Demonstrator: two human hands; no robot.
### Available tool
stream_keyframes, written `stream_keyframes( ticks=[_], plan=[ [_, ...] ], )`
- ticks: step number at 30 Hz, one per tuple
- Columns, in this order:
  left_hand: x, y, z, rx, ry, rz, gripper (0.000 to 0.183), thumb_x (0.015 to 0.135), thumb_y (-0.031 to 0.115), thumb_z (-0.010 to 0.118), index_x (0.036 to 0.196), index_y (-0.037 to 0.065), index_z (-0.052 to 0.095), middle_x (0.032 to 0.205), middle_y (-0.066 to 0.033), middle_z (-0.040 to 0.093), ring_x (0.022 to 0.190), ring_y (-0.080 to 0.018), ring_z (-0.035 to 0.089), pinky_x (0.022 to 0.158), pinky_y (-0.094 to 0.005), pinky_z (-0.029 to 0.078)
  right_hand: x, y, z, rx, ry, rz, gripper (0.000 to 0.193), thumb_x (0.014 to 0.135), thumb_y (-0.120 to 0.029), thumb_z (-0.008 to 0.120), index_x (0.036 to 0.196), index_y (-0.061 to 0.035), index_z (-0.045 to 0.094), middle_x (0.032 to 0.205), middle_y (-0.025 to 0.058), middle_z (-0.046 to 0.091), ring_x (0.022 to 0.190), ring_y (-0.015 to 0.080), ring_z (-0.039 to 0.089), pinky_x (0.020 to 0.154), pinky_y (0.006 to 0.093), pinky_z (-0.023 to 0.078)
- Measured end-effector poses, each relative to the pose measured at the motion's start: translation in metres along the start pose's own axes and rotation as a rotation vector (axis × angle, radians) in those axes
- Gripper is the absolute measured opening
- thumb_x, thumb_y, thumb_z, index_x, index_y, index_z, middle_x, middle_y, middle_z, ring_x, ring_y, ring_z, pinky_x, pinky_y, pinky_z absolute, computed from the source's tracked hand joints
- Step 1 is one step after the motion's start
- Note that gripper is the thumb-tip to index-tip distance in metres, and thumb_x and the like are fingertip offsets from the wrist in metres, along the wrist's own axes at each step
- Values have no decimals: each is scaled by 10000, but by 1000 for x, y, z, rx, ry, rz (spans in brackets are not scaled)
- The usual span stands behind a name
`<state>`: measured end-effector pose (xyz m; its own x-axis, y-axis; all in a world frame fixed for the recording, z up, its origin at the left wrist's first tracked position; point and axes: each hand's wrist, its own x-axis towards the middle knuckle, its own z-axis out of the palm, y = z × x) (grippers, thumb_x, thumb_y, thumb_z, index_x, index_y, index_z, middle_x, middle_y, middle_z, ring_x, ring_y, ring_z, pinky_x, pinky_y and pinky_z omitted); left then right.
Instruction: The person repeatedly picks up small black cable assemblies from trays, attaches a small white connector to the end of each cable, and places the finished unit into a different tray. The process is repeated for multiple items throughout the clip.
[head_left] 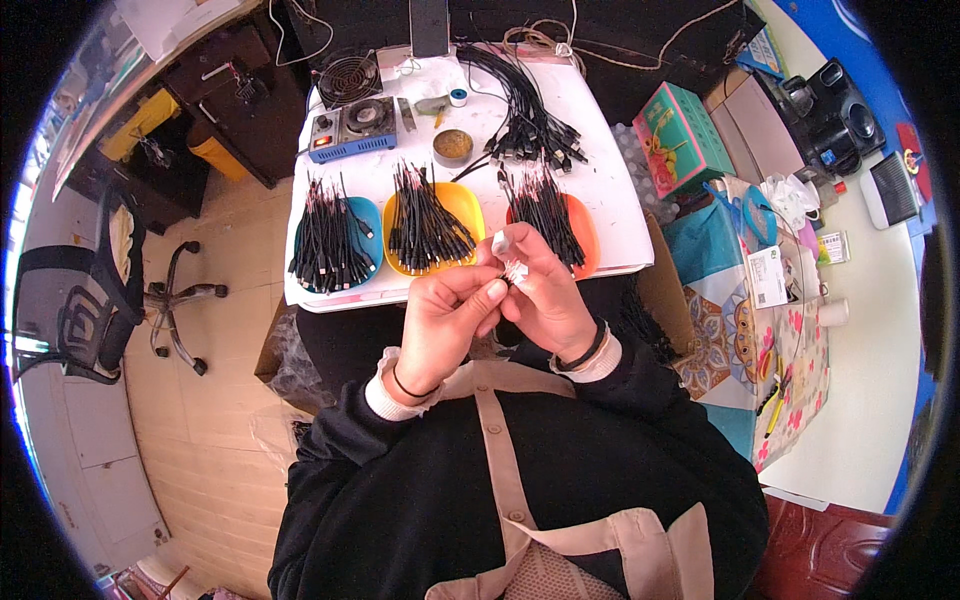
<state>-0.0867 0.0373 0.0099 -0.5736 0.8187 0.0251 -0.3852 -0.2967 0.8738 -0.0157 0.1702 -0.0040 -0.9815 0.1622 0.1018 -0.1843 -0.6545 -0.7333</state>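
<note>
My left hand (445, 315) and my right hand (545, 300) meet in front of my chest, just past the table's near edge. Fingers of both hands close in a pinch around something small, dark and pale, largely hidden by the fingertips; I cannot make out what it is. White wraps cover some of my right fingertips. Beyond my hands, bundles of short black cables with metal plugs lie on a blue plate (372, 225), a yellow plate (470, 205) and an orange plate (588, 235).
A blue heating unit (352, 130) with a lit switch, a round tin (453, 148) and a small spool (458, 97) stand farther back on the white table (625, 215). More black cables (530, 110) spread there. A green box (685, 138) is to the right, an office chair (80, 290) to the left.
</note>
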Motion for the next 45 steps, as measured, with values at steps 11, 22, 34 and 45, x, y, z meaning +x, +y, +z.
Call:
stream_keyframes(
  ticks=[11,22,34,45],
  plan=[
    [-1,3,-10,233,27,8,144,941,77,582,995,-36,653,725,-36,640,577,-32,470,517,-167,349,1,-41,5,-1233,4,-160,238,956,-250,569,850,-41,527,670,-23,474,623,37,448,552,203,368],
    [-19,17,-17,55,29,-194,129,923,46,586,972,-47,660,710,-66,637,537,-33,447,464,-166,286,-18,-58,-15,-1065,322,-342,201,974,-200,547,899,-13,557,707,-17,509,643,37,470,560,218,395],
    [-16,25,-9,73,-123,-290,141,925,61,593,953,-56,664,692,-73,639,519,-36,446,456,-171,288,-18,-71,12,-1519,-370,-616,249,700,4,717,931,-36,635,933,96,595,850,271,599,737,350,507],
    [-12,3,-4,1291,-69,774,180,809,-4,630,988,-25,633,705,-137,610,597,-271,597,577,-353,495,-23,-48,-9,-671,-17,217,82,912,-71,579,938,4,560,837,21,538,723,104,498,644,244,412]
  ],
)
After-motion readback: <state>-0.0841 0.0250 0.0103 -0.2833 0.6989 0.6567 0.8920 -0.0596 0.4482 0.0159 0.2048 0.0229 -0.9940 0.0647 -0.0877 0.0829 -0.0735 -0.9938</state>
